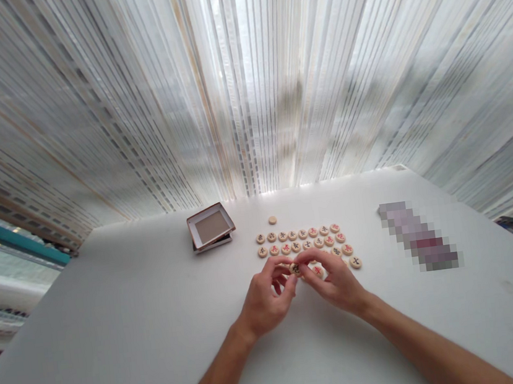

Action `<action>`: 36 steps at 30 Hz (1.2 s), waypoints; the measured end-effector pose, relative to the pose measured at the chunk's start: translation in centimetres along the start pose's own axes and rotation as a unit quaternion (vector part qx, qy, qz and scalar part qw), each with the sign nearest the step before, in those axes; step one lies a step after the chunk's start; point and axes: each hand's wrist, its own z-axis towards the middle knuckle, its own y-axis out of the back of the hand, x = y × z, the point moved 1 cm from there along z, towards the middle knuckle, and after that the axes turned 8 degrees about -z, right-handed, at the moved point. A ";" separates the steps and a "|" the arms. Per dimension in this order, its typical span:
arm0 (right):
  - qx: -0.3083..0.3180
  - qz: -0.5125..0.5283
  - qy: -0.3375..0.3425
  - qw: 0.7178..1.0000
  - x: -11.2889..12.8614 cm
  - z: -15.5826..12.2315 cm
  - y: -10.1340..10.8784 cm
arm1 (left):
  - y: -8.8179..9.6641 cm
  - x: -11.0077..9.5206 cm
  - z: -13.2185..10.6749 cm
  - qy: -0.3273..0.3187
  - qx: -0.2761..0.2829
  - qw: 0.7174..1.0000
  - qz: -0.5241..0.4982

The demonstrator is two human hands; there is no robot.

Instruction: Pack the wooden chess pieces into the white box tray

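Several round wooden game pieces [298, 240] with red or black characters lie in rows on the white table [135, 306]. My left hand [265, 300] and my right hand [337, 282] meet just in front of the rows. Together their fingertips pinch one piece with a black character [294, 268]. Under my right hand a piece with a red character [317, 270] shows partly. A single blank-faced piece [272, 220] lies apart behind the rows.
A small open box with a brown inside [210, 226] sits on its lid at the back left of the pieces. A blurred-out strip [418, 235] lies to the right. Striped sheer curtains [243, 81] hang behind the table's far edge.
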 end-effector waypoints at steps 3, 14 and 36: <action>0.011 -0.014 0.022 1.000 0.2 -0.1 0.0 | 0.1 0.0 0.1 0.003 -0.013 1.000 0.003; 0.000 -0.069 0.116 0.991 -0.2 -0.3 -0.9 | 0.4 0.4 0.5 0.045 -0.043 0.996 -0.063; 0.013 -0.083 0.103 0.991 -0.1 -0.2 -0.2 | 5.5 0.5 1.6 0.071 -0.110 0.991 -0.028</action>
